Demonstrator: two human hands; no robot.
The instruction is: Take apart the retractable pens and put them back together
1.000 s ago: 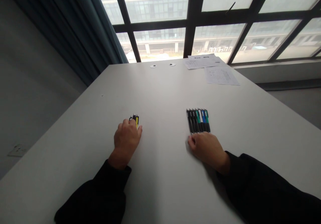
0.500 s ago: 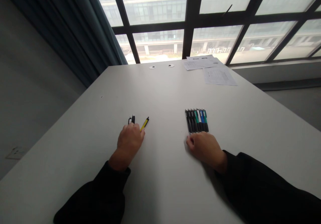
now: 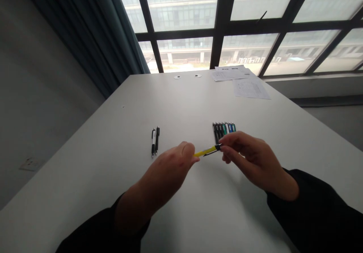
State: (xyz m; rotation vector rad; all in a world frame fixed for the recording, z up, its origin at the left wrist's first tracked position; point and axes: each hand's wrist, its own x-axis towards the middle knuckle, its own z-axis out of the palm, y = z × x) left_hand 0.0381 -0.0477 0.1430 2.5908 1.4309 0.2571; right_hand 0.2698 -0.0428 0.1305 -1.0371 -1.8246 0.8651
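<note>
Yellow pen (image 3: 207, 151) now lifted off the bench (image 3: 99, 169) to mid-frame, pinched by right hand (image 3: 249, 158); left hand (image 3: 167, 168) half-closed beside its end, apparently empty.

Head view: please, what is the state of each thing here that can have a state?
Yellow pen, held in the air.
Right hand, gripping the pen's dark end.
Left hand, fingertips at the pen's yellow end.
Two pens, lying side by side.
Pen row, lying together, lower ends hidden.
Papers, lying flat.
</note>
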